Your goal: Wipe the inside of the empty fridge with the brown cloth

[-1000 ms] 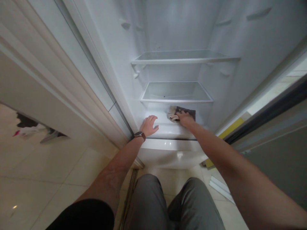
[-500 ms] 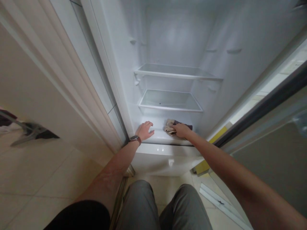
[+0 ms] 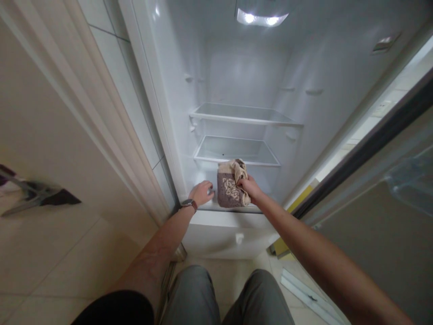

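Note:
In my right hand (image 3: 249, 188) is a folded brown and beige cloth (image 3: 232, 189), gripped by its right edge and raised at the front of the fridge. A light pattern shows on its dark side. My left hand (image 3: 202, 193), with a watch on the wrist, rests at the left of the fridge floor, its fingers curved and apart with nothing in them. The cloth hangs just right of those fingers and hides part of the fridge floor (image 3: 267, 178) and of the lower glass shelf's (image 3: 237, 149) front edge.
Above sits an upper glass shelf (image 3: 241, 113), with a lit lamp (image 3: 262, 19) at the top. A white drawer front (image 3: 226, 239) lies below the opening. The open door (image 3: 379, 212) stands at right. A white strip (image 3: 304, 293) lies on the tiled floor.
My right hand has lifted the cloth off the fridge floor and moved it left, turning its patterned side towards me. My left hand stays nearly in place. The view has tilted up, bringing in the lamp.

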`<action>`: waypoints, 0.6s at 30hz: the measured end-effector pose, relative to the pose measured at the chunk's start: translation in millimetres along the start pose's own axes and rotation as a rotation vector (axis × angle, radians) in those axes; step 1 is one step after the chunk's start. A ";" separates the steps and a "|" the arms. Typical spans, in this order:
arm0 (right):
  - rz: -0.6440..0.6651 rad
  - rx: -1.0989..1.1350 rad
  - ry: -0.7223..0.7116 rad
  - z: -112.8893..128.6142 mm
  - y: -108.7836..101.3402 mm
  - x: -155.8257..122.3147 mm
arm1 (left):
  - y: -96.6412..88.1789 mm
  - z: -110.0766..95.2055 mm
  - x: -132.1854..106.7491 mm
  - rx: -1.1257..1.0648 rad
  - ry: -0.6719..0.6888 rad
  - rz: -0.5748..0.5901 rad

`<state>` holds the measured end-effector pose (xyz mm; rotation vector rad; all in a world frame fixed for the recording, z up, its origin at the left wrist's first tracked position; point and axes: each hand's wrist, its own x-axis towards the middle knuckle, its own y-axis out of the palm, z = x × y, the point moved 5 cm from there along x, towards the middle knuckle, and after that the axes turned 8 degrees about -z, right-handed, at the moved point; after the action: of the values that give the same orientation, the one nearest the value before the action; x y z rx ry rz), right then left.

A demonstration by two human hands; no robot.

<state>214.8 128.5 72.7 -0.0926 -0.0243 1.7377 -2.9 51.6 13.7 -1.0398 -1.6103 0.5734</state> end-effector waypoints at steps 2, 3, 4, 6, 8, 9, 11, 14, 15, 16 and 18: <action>-0.090 0.124 0.111 -15.2 -4.6 3.9 | -1.5 -1.0 -0.4 -0.006 -0.008 0.003; -0.122 0.177 0.132 -18.5 -7.8 8.2 | -2.3 -1.8 -0.6 -0.005 -0.012 0.007; -0.152 0.237 0.137 -19.0 -11.5 14.1 | -3.1 -2.6 -0.7 0.001 -0.018 0.012; -0.201 0.386 0.121 -13.6 -18.1 28.7 | -4.0 -3.8 -0.7 0.019 -0.031 0.026; -0.220 0.539 0.091 -5.2 -17.5 43.5 | -4.0 -4.3 0.1 0.034 -0.042 0.040; -0.214 0.606 0.080 -1.8 -12.2 49.7 | -3.5 -4.5 0.7 0.034 -0.041 0.049; -0.143 0.722 0.082 2.0 12.7 58.5 | -2.2 -4.8 2.2 0.018 -0.029 0.067; 0.074 0.854 0.131 4.4 82.0 62.6 | -1.0 -5.1 4.5 -0.015 -0.001 0.086; 0.152 0.881 0.150 5.9 109.2 62.2 | -0.9 -4.9 5.1 -0.018 0.000 0.093; 0.218 0.895 0.164 8.1 135.6 61.7 | -0.9 -4.6 5.6 -0.016 -0.002 0.105; 0.308 0.907 0.192 13.1 180.1 61.5 | -0.9 -3.7 6.5 -0.002 -0.019 0.128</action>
<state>26.5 159.2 70.3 0.4224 0.9499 1.8834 0.1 56.1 18.9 -1.1483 -1.5688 0.6691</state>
